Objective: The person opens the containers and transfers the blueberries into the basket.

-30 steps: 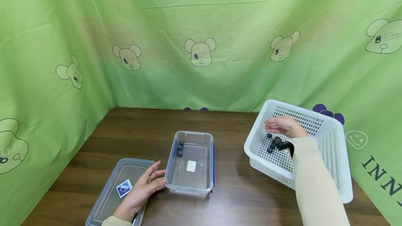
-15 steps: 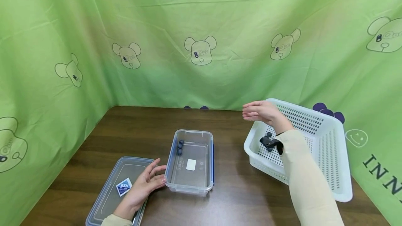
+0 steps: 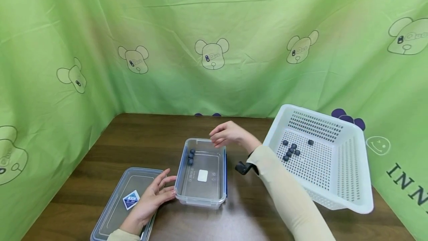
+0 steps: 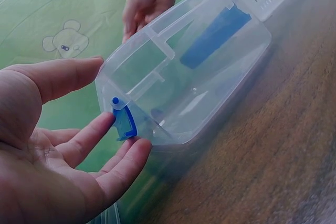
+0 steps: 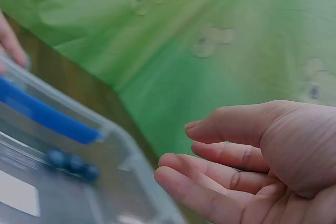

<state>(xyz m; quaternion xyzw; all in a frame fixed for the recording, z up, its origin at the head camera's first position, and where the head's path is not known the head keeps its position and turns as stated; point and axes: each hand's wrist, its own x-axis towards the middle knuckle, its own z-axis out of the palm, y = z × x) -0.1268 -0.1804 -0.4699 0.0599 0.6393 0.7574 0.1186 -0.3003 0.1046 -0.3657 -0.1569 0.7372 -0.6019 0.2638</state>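
Note:
My left hand (image 3: 152, 198) touches the near left corner of a clear plastic food container (image 3: 200, 205). In the left wrist view its thumb lies at the rim and its fingertips meet a blue latch (image 4: 124, 123). Three blueberries (image 3: 190, 156) sit along the container's left wall. My right hand (image 3: 227, 134) hovers over the container's far right corner, fingers loosely bent. Nothing shows between its thumb and fingers in the right wrist view. Several more blueberries (image 3: 291, 150) lie in a white perforated basket (image 3: 359, 196) on the right.
A clear lidded box (image 3: 115, 215) with a blue-edged rim and a blue-and-white sticker lies at the front left, under my left forearm. A green printed curtain (image 3: 174, 84) hangs behind the brown wooden table (image 3: 150, 133).
My right hand has risen out of the white basket and swung left to the container's far right corner. My left hand stays at the container. The three blueberries inside it keep their place.

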